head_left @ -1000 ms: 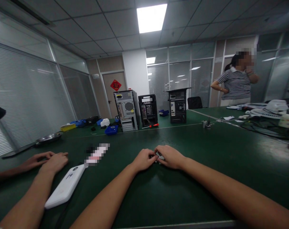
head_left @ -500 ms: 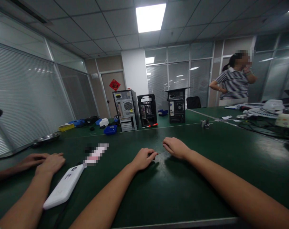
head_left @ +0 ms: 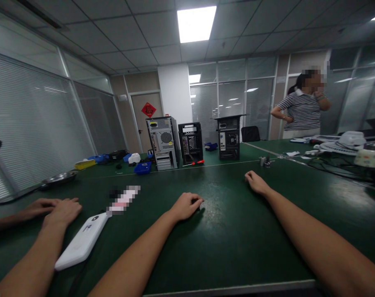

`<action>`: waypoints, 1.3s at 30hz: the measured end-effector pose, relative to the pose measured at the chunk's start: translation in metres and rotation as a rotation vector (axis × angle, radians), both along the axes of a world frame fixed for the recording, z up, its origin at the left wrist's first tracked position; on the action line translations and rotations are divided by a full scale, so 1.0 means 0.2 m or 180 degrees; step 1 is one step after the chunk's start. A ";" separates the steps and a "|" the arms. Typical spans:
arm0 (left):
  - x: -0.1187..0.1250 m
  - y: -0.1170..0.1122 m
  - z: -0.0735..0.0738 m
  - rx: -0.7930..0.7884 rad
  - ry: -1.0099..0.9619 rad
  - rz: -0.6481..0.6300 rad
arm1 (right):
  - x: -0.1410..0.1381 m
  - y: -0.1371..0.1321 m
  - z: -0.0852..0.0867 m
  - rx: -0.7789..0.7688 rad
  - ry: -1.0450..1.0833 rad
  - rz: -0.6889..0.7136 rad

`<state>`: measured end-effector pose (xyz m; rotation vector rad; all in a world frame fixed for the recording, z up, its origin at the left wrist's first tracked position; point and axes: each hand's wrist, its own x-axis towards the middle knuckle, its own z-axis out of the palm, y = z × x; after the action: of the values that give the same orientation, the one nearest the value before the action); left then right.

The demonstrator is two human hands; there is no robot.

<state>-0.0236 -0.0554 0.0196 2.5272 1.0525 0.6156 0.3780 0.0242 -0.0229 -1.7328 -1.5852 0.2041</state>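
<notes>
My left hand (head_left: 187,205) hovers low over the dark green tabletop (head_left: 224,239), its thumb and fingers curled together. A small pale spot shows at its fingertips, too small to make out. Out to the right, my right hand (head_left: 256,182) reaches forward with loosely bent fingers, slightly parted at the tips, and I see nothing in it. Nearest to it, just beyond the fingers, stand small metal parts (head_left: 264,161), apart from the hand.
Computer cases (head_left: 164,144) stand at the back near a red-handled screwdriver (head_left: 197,162) and a blue bin (head_left: 143,168). On the left lie a white power bank-like device (head_left: 82,243) and another person's hands (head_left: 62,210). A person in a striped shirt (head_left: 303,109) stands at right.
My right hand has moved right and forward, away from my left hand and toward the small metal parts. My left hand has stayed nearly in place.
</notes>
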 end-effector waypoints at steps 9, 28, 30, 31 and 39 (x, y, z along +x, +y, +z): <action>0.00 0.01 -0.01 0.0000 0.0019 0.0009 | 0.05 -0.05 0.12 0.0341 0.0018 -0.0249; 0.00 0.00 0.01 -0.0042 -0.0070 -0.0053 | 0.21 -0.10 0.14 0.0512 -0.0421 0.0194; 0.00 0.00 0.01 -0.0062 -0.0086 -0.0071 | 0.20 -0.09 0.14 0.0542 -0.0565 0.0344; 0.00 0.00 0.00 -0.0067 -0.0093 -0.0079 | 0.19 -0.09 0.14 0.0546 -0.0628 0.0415; 0.00 0.02 -0.02 0.0006 -0.0057 -0.0036 | 0.17 -0.10 0.14 0.0281 -0.0998 0.0564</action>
<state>-0.0233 -0.0522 0.0166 2.5227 1.0313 0.6353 0.4119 0.0051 0.0056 -1.6141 -1.9462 -0.0554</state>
